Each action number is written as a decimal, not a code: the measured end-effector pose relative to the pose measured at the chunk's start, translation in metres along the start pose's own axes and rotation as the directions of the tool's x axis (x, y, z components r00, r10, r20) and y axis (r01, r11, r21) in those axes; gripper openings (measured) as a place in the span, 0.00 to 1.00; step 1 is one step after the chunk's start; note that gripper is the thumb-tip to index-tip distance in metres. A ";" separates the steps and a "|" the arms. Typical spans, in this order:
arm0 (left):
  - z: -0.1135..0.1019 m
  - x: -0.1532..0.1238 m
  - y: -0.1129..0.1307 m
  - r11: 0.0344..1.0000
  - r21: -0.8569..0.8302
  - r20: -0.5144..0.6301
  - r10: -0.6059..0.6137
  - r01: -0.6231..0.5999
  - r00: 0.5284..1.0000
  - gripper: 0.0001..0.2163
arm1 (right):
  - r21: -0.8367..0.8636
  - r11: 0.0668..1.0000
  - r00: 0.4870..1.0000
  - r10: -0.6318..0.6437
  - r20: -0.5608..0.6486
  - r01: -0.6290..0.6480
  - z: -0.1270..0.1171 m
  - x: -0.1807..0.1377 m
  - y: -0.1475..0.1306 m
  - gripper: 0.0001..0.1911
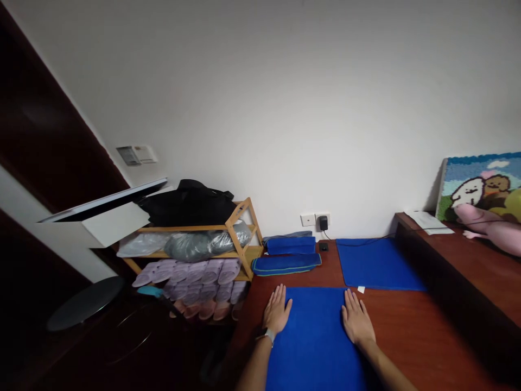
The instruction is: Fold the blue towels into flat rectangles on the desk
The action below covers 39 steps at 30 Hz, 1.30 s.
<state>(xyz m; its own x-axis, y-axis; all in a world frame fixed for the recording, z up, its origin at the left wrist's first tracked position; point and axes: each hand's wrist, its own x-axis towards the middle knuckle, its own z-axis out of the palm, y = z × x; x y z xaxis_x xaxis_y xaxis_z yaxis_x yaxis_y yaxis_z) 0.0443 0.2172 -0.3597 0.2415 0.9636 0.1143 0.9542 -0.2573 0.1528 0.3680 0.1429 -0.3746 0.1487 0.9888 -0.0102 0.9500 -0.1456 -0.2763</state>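
A blue cloth (315, 336) lies flat on the reddish-brown wooden surface (407, 331) in front of me. My left hand (277, 312) rests palm down on the cloth's left edge, fingers stretched out. My right hand (356, 317) lies flat on its right edge, fingers spread too. Neither hand holds anything. A watch band shows on my left wrist. A second blue cloth (376, 263) lies spread out just beyond, with a small white tag at its near edge.
Folded blue cloths (287, 255) are stacked near the wall socket (315, 219) with a plugged-in charger. A wooden rack (195, 255) at left holds rolled lilac towels, bagged items and a black bag. A raised wooden ledge (459, 271) at right carries a cartoon rug picture and papers.
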 end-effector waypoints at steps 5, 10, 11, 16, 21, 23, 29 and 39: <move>0.000 0.002 0.005 1.000 -0.022 0.003 -0.001 0.001 1.000 0.32 | 0.008 1.000 1.000 0.000 0.001 0.000 -0.003 -0.001 -0.001 0.36; -0.005 -0.009 -0.002 0.998 -0.018 -0.015 -0.058 0.058 0.998 0.32 | 0.039 0.999 1.000 -0.005 0.000 0.005 -0.011 -0.002 -0.004 0.36; -0.005 -0.013 -0.004 0.997 -0.016 -0.036 -0.072 0.071 0.997 0.31 | 0.047 0.999 1.000 -0.007 0.003 0.007 -0.012 -0.002 -0.005 0.36; -0.008 -0.024 0.036 0.999 -0.032 -0.137 0.012 -0.016 0.991 0.30 | 0.059 0.998 1.000 -0.007 0.014 0.006 -0.020 -0.002 -0.008 0.35; 0.006 -0.010 0.158 0.937 -0.146 -0.028 0.318 -0.318 0.948 0.30 | 0.039 0.999 1.000 -0.026 0.016 0.025 -0.017 -0.002 -0.006 0.35; 0.018 -0.004 0.193 0.921 -0.192 0.005 0.347 -0.340 0.938 0.30 | 0.010 0.998 0.997 -0.067 0.029 0.067 -0.015 -0.001 -0.004 0.34; 0.027 0.003 0.170 0.953 -0.164 0.065 0.270 -0.256 0.961 0.31 | 0.014 0.999 0.999 -0.043 0.027 0.043 -0.018 0.000 -0.004 0.34; -0.002 0.003 0.008 0.997 0.006 0.027 -0.076 0.076 0.997 0.34 | 0.054 0.999 0.999 0.001 0.033 -0.003 -0.020 -0.002 -0.007 0.35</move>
<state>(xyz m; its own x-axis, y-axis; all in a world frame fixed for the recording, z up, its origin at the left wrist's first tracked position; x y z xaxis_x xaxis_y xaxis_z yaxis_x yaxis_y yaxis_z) 0.0526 0.2180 -0.3559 0.1733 0.9820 0.0755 0.9707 -0.1833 0.1552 0.3666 0.1415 -0.3536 0.1403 0.9892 -0.0423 0.9334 -0.1464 -0.3276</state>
